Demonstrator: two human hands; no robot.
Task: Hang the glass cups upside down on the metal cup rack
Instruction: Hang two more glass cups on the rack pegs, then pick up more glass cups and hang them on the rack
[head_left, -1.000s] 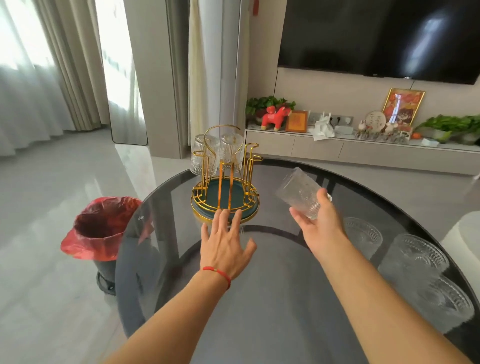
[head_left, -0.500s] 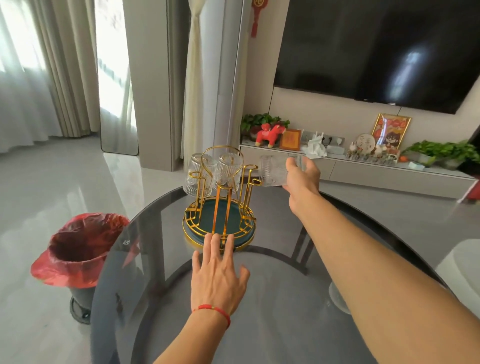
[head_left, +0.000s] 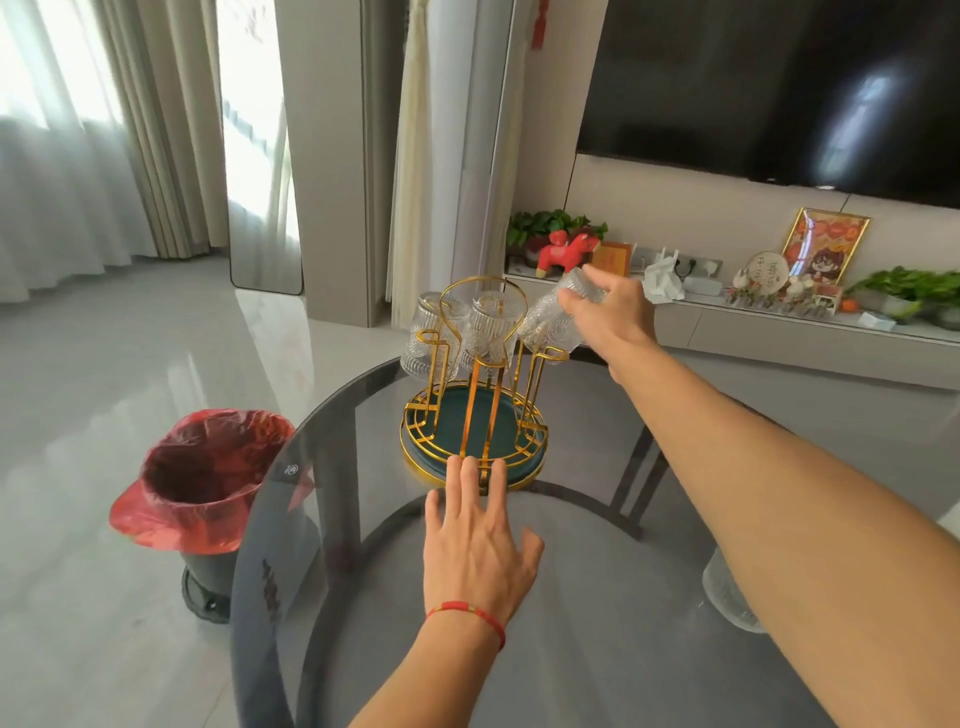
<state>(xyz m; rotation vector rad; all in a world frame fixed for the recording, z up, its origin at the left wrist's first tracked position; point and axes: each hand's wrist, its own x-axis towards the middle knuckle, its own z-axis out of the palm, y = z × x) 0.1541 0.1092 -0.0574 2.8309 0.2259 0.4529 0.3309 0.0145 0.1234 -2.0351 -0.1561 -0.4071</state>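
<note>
A gold metal cup rack (head_left: 475, 415) with a dark green round base stands on the round dark glass table (head_left: 597, 597). Two ribbed glass cups hang upside down on it, one at the left (head_left: 427, 338) and one in the middle (head_left: 491, 327). My right hand (head_left: 613, 312) grips a third glass cup (head_left: 553, 322) by its bottom, tilted mouth-down over the rack's right prong. My left hand (head_left: 475, 545) lies flat on the table, fingers spread, fingertips touching the rack's front rim.
A bin with a red bag (head_left: 208, 488) stands on the floor left of the table. Another glass cup (head_left: 727, 597) shows at the right, partly hidden by my right arm. Behind are a low TV cabinet (head_left: 779, 332) with ornaments, and curtains.
My right hand has carried the glass cup from the rack's right side over to it and tipped it mouth-down above the right prong. My left hand has stayed against the rack's base.
</note>
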